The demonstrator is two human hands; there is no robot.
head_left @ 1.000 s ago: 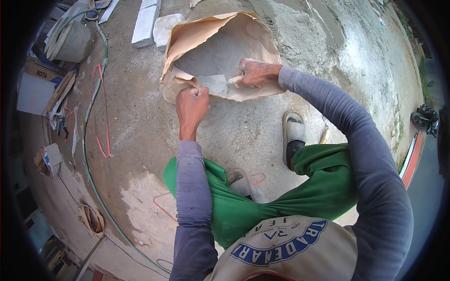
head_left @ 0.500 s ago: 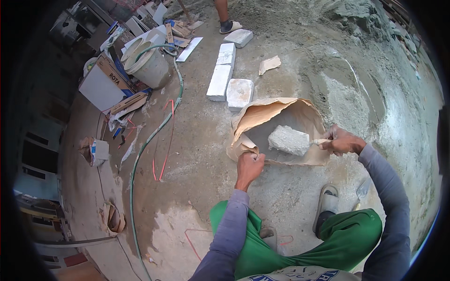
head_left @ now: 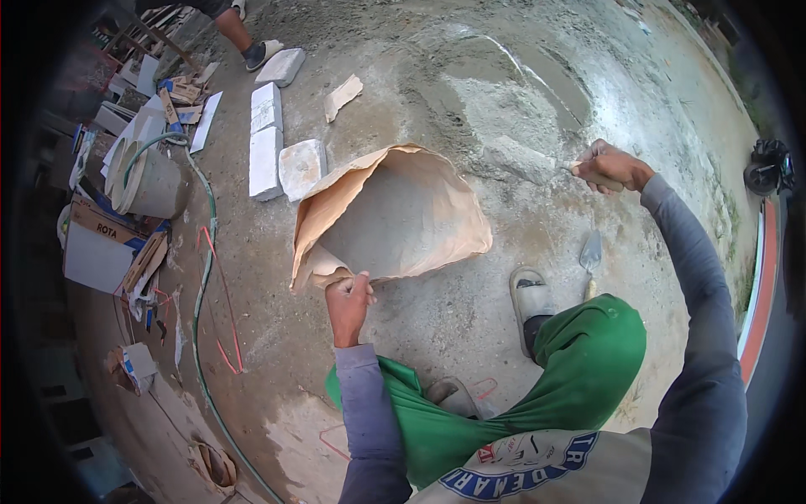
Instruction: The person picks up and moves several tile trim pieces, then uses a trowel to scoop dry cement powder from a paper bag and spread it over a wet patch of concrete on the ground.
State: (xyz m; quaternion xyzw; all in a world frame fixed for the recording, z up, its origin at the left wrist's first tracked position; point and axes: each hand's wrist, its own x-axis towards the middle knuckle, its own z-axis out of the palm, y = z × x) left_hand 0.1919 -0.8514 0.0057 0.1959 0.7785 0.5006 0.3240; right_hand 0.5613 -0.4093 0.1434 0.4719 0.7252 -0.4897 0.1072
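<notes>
A large brown paper bag (head_left: 474,231) lies with its mouth wide, grey powder showing inside. My left hand (head_left: 350,307) is closed on the bag's near left rim, where the paper is folded over. To the right of the bag, my right hand (head_left: 613,168) wraps round the light handle of a trowel (head_left: 573,167). Pale grey powder (head_left: 519,158) covers its blade, which is over the sandy ground beyond the bag. A second trowel (head_left: 592,252) lies by my right foot.
White blocks (head_left: 266,160) and a stained block (head_left: 302,166) lie beyond the bag. Another person's leg (head_left: 233,29) stands at the far left. A green hose (head_left: 198,336) runs down the left from stacked buckets (head_left: 155,185) near cardboard boxes. Sand and powder (head_left: 504,101) spread ahead.
My right hand has brought the loaded trowel out of the bag, rightward over the sandy ground. The left hand keeps its grip on the rim. The view has turned right.
</notes>
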